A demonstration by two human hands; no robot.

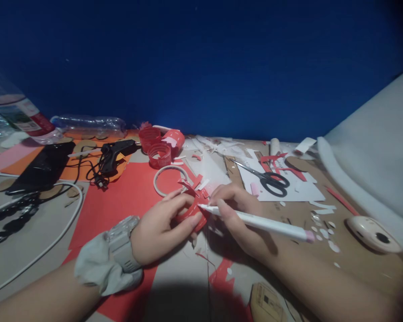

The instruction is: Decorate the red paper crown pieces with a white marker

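Note:
My left hand [168, 228], with a watch and a grey-green scrunchie at the wrist, is closed on a small red piece [199, 220] near the middle of the view. Its thumb lies on top of the piece. My right hand [237, 214] grips a white marker [272, 227] with a pinkish end. The marker's tip touches or nearly touches the red piece, beside my left thumb. Just behind the hands are small red scraps and a roll of tape [157, 182], resting on red paper [117, 208].
Black scissors [274, 184] lie on white paper at the right. A glue gun [112, 156], red rings [159, 155] and a leaning plastic bottle [27, 117] stand at the back left. A white cable [74, 219] curves at left; a cream device [372, 232] sits far right.

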